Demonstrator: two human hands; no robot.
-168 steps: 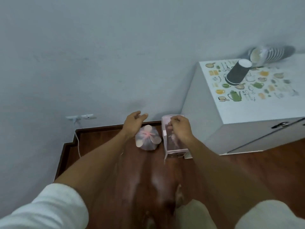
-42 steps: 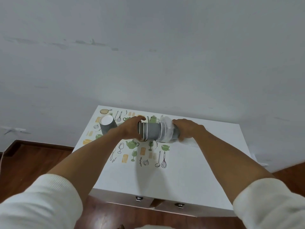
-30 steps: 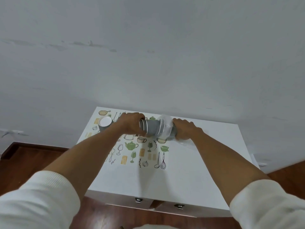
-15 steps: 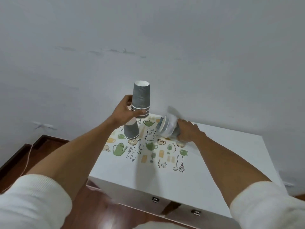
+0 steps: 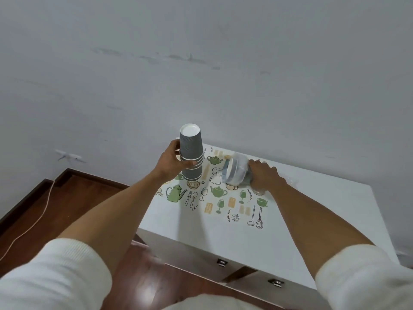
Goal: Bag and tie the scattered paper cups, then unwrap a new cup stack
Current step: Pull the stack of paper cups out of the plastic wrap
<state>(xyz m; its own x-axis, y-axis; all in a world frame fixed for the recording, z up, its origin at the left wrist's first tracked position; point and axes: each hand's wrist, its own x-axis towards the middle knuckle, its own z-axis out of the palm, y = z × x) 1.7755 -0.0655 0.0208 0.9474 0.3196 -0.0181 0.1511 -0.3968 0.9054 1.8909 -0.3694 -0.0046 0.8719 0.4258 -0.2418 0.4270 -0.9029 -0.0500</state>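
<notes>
My left hand (image 5: pixel 172 162) grips a short stack of grey ribbed paper cups (image 5: pixel 190 144), held upside down with the white base on top. The stack's lower end sits over a single inverted grey cup (image 5: pixel 192 174) standing on the white cabinet top (image 5: pixel 290 220). My right hand (image 5: pixel 263 177) holds the other cups, still in their clear plastic wrap (image 5: pixel 235 172), lying on their side on the cabinet with the open end towards the stack. The two hands are a short distance apart.
The cabinet top carries green and yellow kitchenware decals (image 5: pixel 219 198), and drawer handles (image 5: pixel 221 262) show on its front. A white cable (image 5: pixel 33 220) runs across the dark wood floor at left, below a wall fitting (image 5: pixel 69 156). The grey wall is close behind.
My left hand drew a few cups out of the wrapped stack, turned them base-up, and brought them down over the single inverted cup. My right hand stayed on the wrapped cups.
</notes>
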